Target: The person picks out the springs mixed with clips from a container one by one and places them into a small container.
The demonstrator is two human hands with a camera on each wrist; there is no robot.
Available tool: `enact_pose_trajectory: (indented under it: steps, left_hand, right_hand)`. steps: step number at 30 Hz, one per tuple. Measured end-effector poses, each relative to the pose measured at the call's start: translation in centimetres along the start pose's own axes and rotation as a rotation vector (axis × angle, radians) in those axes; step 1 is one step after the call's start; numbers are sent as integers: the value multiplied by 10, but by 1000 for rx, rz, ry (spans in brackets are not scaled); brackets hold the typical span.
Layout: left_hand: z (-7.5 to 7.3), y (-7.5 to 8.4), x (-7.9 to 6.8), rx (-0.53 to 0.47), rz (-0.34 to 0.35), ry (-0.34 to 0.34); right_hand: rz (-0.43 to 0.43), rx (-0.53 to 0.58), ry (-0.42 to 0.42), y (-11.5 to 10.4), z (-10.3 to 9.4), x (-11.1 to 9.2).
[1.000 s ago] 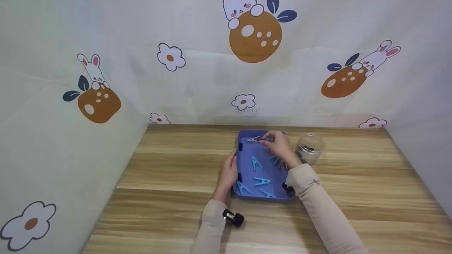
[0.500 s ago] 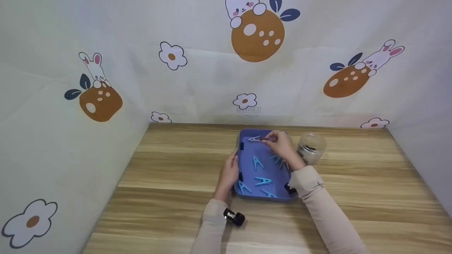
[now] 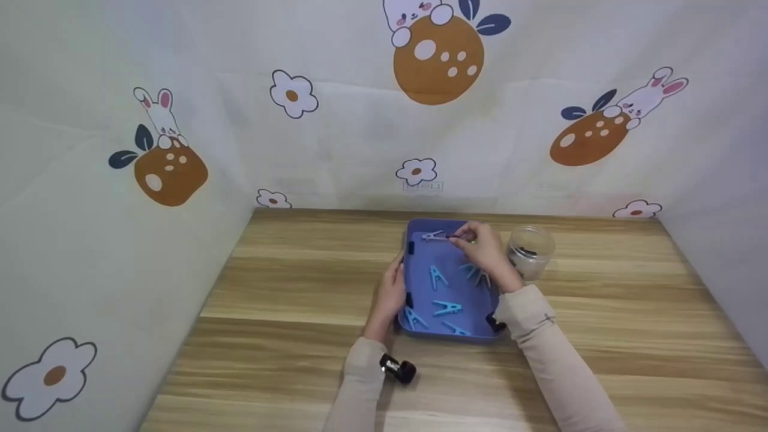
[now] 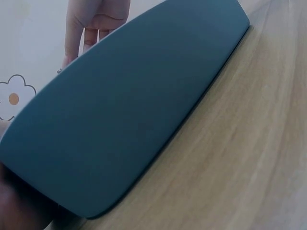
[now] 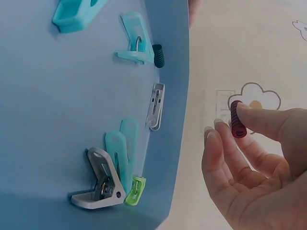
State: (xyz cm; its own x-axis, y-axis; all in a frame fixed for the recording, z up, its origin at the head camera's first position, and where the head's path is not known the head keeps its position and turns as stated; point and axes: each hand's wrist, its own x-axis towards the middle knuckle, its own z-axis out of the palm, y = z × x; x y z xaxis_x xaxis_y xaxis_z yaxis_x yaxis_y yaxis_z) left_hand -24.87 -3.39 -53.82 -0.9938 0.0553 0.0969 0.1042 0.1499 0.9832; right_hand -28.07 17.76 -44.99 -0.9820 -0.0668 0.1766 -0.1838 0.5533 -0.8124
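A blue tray [image 3: 420,225] lies on the wooden table with several light-blue clothespins [image 3: 447,308] in it. My left hand [image 3: 390,294] holds the tray's left side, its fingers partly hidden by the wall. Above the far right part of the tray, my right hand [image 3: 485,249] pinches a dark red coil spring [image 5: 237,119] between thumb and fingers. In the right wrist view, a dark spring [image 5: 158,56] rests by the wall near a teal clothespin [image 5: 136,40]. Grey clothespins [image 5: 98,184] and a small green clip [image 5: 135,190] also lie there.
A clear round jar [image 3: 530,252] with some black pieces inside stands right of the tray. Two small black pieces [image 3: 411,248] sit along the tray's left inner wall. A light printed sheet [image 3: 336,138] stands behind the table [image 3: 288,282] and at its sides.
My right hand has shifted slightly right over the tray, still pinching the spring. The left hand keeps its hold on the tray. The view has shifted a little.
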Motion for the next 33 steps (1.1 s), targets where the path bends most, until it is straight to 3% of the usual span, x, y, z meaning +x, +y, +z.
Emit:
enact_pose_trajectory:
  steps: [7,15,26,33]
  left_hand:
    - [0,1,-1,16,-44,11]
    - [0,2,-1,14,-27,-6]
    - [0,4,-2,55,0,26]
    - [0,5,-3,49,-31,26]
  right_hand:
    - [49,-11,3,-1,-4,-3]
    - [27,15,32,0,-10,-9]
    - [2,4,94,0,-16,-16]
    - [4,2,115,1,-21,-20]
